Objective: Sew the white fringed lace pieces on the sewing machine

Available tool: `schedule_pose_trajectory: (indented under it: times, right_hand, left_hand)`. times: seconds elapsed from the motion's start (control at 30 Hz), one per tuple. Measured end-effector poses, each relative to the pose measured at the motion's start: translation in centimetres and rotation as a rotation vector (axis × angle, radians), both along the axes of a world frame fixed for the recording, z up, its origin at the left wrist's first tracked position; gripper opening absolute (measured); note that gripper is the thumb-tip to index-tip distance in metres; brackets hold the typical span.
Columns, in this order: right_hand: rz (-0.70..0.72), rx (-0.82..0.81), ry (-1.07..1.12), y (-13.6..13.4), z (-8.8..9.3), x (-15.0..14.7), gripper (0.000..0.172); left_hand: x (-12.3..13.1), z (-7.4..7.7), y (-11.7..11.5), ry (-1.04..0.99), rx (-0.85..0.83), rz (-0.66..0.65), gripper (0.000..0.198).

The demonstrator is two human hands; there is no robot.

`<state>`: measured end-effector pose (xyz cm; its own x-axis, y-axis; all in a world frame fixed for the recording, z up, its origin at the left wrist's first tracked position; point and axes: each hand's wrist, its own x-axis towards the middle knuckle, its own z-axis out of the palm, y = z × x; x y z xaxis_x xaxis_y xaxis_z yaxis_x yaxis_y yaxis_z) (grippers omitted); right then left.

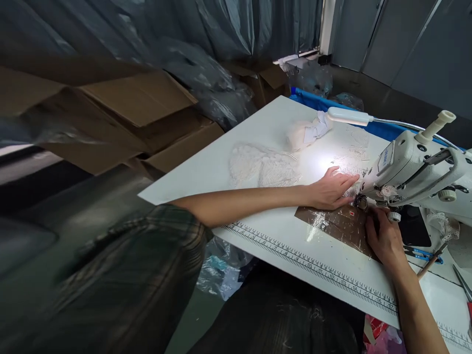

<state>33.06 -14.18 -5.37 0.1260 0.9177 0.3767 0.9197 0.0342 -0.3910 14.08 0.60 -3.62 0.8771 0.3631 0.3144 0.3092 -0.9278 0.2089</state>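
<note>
My left hand [334, 189] lies flat with fingers spread on white lace fabric [348, 169], just left of the needle area of a white sewing machine [391, 164]. Close in front of the needle, my right hand [385, 241] has its thumb and fingers bent; the machine head partly covers the fingertips, and what they grip cannot be made out. Under both hands a brown, shiny plate [339, 223] lies on the table. A lamp [348, 116] lights the fabric.
White lacy pieces [263, 164] and a pale bundle [308, 132] lie on the white table [206, 172]. A ruler strip [313, 265] follows its front edge. Right of the machine base are a black phone-like slab [415, 226], blue snips [424, 254] and scissors [461, 282]. Cardboard boxes [140, 103] stand left.
</note>
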Motion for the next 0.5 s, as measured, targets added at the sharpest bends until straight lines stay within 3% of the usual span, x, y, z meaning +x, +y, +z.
schedule_pose_trajectory:
  times: [0.23, 0.4, 0.5]
  right_hand:
    - [0.027, 0.004, 0.006, 0.2, -0.1, 0.6, 0.038]
    - [0.034, -0.007, 0.011, 0.2, -0.6, 0.9, 0.039]
    - [0.026, 0.004, -0.006, 0.3, -0.8, 0.9, 0.041]
  left_hand:
    - [2.3, 2.8, 5.4, 0.148, -0.089, 0.136, 0.035]
    - [0.5, 2.8, 5.0, 0.116, 0.058, 0.173, 0.028]
    - [-0.5, 2.6, 4.0, 0.093, 0.143, 0.100, 0.033]
